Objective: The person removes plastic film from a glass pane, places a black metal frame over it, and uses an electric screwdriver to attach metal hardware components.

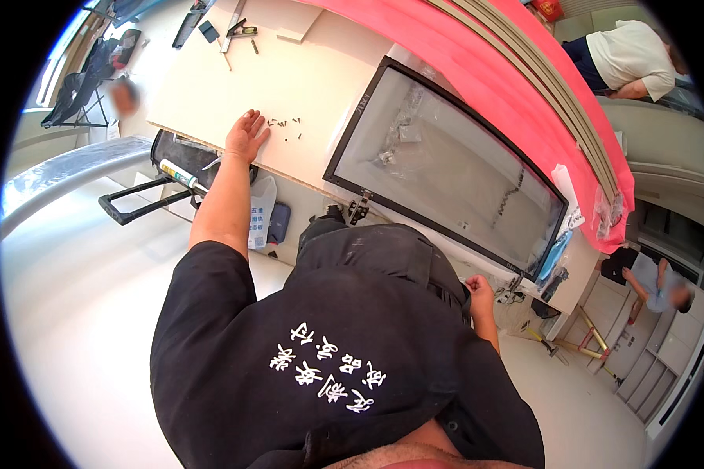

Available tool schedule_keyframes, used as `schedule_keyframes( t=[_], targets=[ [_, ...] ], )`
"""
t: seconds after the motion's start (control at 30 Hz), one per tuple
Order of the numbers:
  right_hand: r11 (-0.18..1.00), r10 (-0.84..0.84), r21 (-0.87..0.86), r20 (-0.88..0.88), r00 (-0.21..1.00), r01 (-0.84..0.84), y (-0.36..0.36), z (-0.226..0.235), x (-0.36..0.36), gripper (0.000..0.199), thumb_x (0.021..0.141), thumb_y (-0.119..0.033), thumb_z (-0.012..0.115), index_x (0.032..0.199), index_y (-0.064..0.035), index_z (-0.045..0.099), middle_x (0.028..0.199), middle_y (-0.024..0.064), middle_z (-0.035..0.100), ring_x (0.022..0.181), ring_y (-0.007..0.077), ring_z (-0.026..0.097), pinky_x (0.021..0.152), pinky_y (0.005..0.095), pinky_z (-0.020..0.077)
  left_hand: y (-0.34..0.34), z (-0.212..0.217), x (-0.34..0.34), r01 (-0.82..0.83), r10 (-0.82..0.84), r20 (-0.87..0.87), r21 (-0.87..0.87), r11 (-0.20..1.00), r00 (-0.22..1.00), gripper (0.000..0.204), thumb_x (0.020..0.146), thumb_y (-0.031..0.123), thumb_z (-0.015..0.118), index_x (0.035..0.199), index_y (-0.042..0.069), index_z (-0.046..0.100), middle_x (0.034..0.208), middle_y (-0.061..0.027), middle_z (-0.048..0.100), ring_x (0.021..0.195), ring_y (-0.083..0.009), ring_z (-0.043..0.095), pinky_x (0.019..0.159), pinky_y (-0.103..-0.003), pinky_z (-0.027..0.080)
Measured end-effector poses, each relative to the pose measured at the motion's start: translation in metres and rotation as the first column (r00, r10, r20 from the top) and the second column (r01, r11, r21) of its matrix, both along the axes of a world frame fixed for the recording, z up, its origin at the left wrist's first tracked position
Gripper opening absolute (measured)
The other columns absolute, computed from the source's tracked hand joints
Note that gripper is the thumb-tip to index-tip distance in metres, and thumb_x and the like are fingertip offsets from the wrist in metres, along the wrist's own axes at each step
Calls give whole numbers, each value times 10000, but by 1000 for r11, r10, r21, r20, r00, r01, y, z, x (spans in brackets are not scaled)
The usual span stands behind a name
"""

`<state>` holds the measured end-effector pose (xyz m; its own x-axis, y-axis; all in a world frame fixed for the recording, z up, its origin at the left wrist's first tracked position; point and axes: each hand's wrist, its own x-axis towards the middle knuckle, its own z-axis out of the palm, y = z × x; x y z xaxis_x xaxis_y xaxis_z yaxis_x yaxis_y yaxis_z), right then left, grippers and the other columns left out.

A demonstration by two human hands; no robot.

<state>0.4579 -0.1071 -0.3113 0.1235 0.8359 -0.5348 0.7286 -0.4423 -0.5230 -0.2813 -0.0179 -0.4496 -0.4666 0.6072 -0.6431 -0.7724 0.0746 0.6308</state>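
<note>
My left hand (247, 136) is at the front edge of a pale board (321, 86), its fingers stretched out beside several small dark screws (282, 122). Nothing shows in that hand. To the right of the screws, a glass door with a black frame (461, 156) lies flat. Metal hinges (358, 209) stick out from its near edge, one close to my legs and another hinge (511, 291) farther right. By my right hip, close to that second hinge, my right hand (479, 293) has its fingers curled together; what they hold, if anything, is too small to make out.
A clamp (241, 31) and a metal ruler (232, 23) lie at the board's far end. Below its left side are a sealant tube (178, 173), a black handle frame (121, 211) and a plastic bag (262, 211). Pink sheeting (516, 86) runs behind. Two people are at the right.
</note>
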Motion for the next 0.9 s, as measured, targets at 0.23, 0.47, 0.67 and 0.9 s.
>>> schedule_keyframes(
  t=[0.23, 0.47, 0.67, 0.9],
  targets=[
    [1000, -16, -2, -56, 998, 16, -10, -6, 5, 108, 839, -58, 713, 906, -33, 632, 768, 12, 654, 690, 92, 595, 656, 265, 499, -7, -32, -17, -57, -32, -296, -284, 957, 955, 357, 948, 66, 610, 1299, 1, 590, 1175, -109, 675, 981, -232, 671, 811, -358, 574],
    [996, -62, -57, -15, 998, 61, -28, -8, 13, 107, 834, -50, 712, 900, -29, 630, 764, 21, 651, 688, 99, 595, 650, 273, 499, -6, -15, -21, 230, -706, -687, -669, 707, 170, 241, 865, 121, 705, 1103, 96, 738, 1046, -89, 695, 920, -225, 680, 824, -352, 549],
    [997, -60, -45, -25, 998, 59, -36, -2, 22, 94, 840, -32, 703, 903, -32, 632, 760, 20, 652, 682, 99, 593, 650, 268, 497, 17, 8, -17, 259, -778, -603, -791, 554, -178, 236, 885, 129, 675, 1107, 164, 748, 1072, -86, 668, 1027, -274, 660, 915, -386, 523],
    [992, -108, -73, -35, 994, 105, -36, 6, 26, 95, 841, -28, 708, 896, -37, 632, 743, 12, 641, 663, 88, 579, 637, 249, 483, 16, 3, -23, 223, -773, -598, -800, 557, -213, 144, 929, 172, 604, 1007, 81, 683, 1078, -111, 658, 1036, -325, 642, 910, -418, 515]
  ],
)
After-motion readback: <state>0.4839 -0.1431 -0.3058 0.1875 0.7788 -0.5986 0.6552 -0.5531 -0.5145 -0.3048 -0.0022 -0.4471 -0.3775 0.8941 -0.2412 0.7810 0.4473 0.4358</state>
